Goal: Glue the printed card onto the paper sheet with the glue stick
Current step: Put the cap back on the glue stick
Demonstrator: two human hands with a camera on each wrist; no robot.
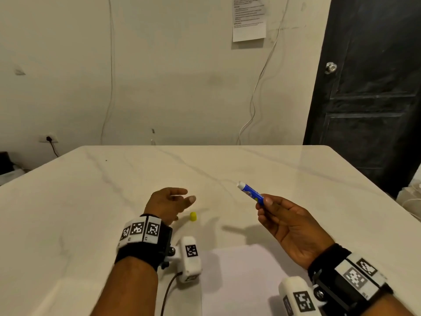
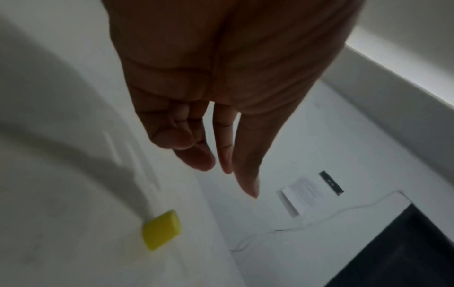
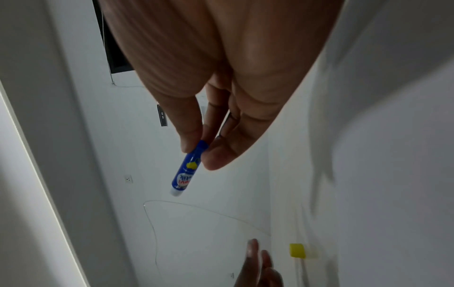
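My right hand [image 1: 265, 205] pinches the lower end of a blue glue stick [image 1: 250, 192] between thumb and fingers, holding it above the table with its uncapped white tip pointing away to the left; the right wrist view shows the glue stick [image 3: 185, 170] in the same pinch. The yellow cap [image 1: 193, 216] stands on the table, also seen as the cap [image 2: 162, 230] in the left wrist view. My left hand [image 1: 182, 197] hovers just left of the cap with relaxed fingers, holding nothing. A pale paper sheet [image 1: 239, 277] lies at the near edge between my wrists. No printed card is visible.
The white marble table [image 1: 296, 174] reaches to a wall at the back. A black door [image 1: 369, 87] stands at the right. Cables hang down the wall, and a printed notice [image 1: 249, 18] is taped high on it.
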